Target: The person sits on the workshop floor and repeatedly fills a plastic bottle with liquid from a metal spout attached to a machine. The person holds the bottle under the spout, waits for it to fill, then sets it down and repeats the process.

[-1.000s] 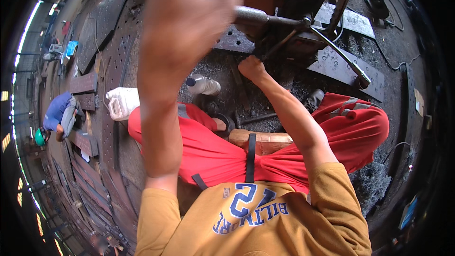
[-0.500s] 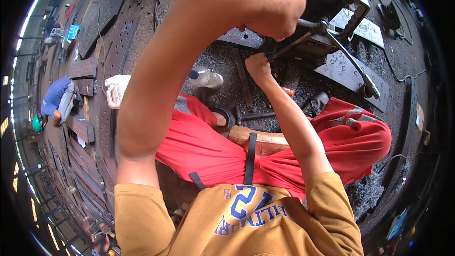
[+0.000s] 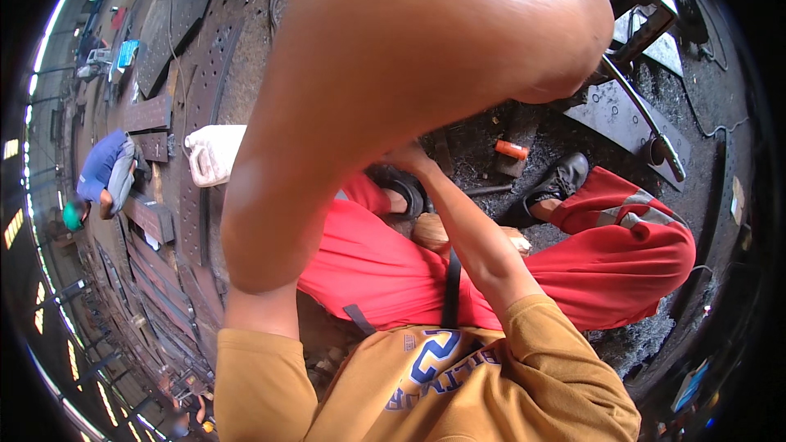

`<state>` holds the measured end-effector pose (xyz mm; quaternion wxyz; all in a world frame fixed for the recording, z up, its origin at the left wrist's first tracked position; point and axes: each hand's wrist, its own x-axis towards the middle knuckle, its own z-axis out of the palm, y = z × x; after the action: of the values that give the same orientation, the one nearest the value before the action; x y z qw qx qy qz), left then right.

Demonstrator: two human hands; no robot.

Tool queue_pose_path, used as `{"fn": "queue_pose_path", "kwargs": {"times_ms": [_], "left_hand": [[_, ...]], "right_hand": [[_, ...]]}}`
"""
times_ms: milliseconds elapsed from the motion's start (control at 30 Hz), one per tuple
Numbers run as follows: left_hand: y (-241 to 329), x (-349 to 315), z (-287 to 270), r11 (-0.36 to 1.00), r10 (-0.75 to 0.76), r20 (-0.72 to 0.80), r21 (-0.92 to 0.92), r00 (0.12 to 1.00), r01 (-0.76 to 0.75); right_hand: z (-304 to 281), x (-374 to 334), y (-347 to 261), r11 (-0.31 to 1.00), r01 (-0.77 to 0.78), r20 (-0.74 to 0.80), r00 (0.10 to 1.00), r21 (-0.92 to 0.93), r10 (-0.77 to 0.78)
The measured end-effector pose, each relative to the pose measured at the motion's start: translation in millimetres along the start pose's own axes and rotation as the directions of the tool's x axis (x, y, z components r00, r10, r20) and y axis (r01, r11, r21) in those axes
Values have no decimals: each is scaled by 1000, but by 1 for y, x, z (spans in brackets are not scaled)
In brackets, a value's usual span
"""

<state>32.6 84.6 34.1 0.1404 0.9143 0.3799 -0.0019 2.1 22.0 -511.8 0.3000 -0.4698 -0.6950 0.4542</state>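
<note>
My left arm is raised large across the view. My left hand [image 3: 565,33] bulges in a fist shape over the dark machine [image 3: 639,29] at the upper right; its fingers curl away out of sight, so whatever they hold is hidden. From the machine a metal lever [image 3: 647,119] slants down to the right. My right hand [image 3: 408,155] is low in the middle, beside my shoe [image 3: 405,195]. The left forearm covers its fingers, and I cannot see what they touch. An orange cylinder [image 3: 512,150] lies to the right of it on a dark metal piece.
A white jug [image 3: 214,155] stands left of my arm. Drilled steel plates [image 3: 614,115] and metal shavings [image 3: 639,344] lie about. A wooden block [image 3: 430,232] sits between my legs. Far left, a person in a green helmet [image 3: 105,172] bends over steel bars.
My left hand has moved right over the machine. My right hand has drawn back left from the rod at the machine. The clear bottle is now hidden behind my left arm.
</note>
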Motion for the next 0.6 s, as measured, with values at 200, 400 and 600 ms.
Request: {"fn": "queue_pose_path", "kwargs": {"times_ms": [200,400,600], "left_hand": [[0,-8,0,999,-48,24,-25,999,49],[1,4,-3,999,-22,27,-48,999,23],[2,-13,-8,996,-86,10,-18,996,86]], "right_hand": [[-5,18,-45,996,6,-69,998,84,0],[-34,25,-20,950,-83,-82,990,301,112],[-48,-18,-17,553,-325,34,882,768,471]]}}
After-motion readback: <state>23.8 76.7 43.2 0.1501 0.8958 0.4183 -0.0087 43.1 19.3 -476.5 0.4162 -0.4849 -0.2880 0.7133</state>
